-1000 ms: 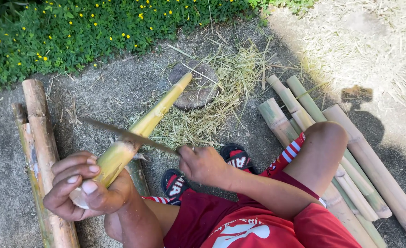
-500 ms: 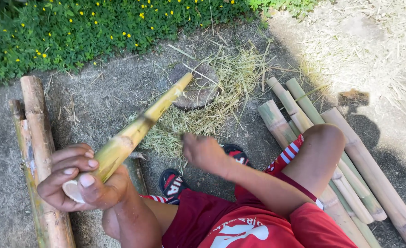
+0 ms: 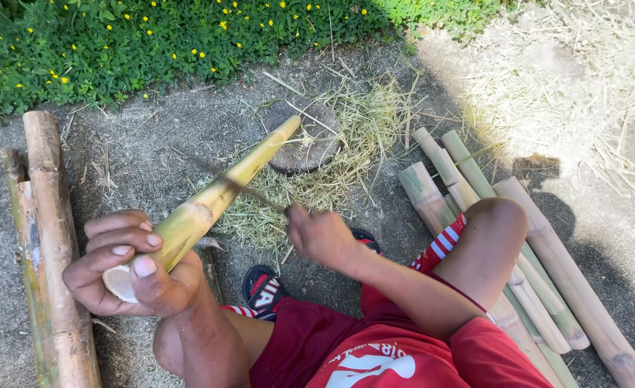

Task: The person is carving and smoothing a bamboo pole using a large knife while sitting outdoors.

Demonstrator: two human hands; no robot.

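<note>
My left hand grips the near cut end of a yellow-green bamboo pole. The pole slants up and away, and its far tip rests on a round flat stone. My right hand is closed on the handle of a long thin blade, blurred by motion, which lies across the pole near its middle. Both hands hover above my knees and my black-and-red sandals.
Several bamboo poles lie on the ground to my right, partly under my leg. Two thick poles lie at the left. Dry shavings are scattered around the stone. Green plants with yellow flowers border the far side.
My right hand swung the blade off the pole and back onto it, now farther up toward the middle. The pole and my left hand barely shifted.
</note>
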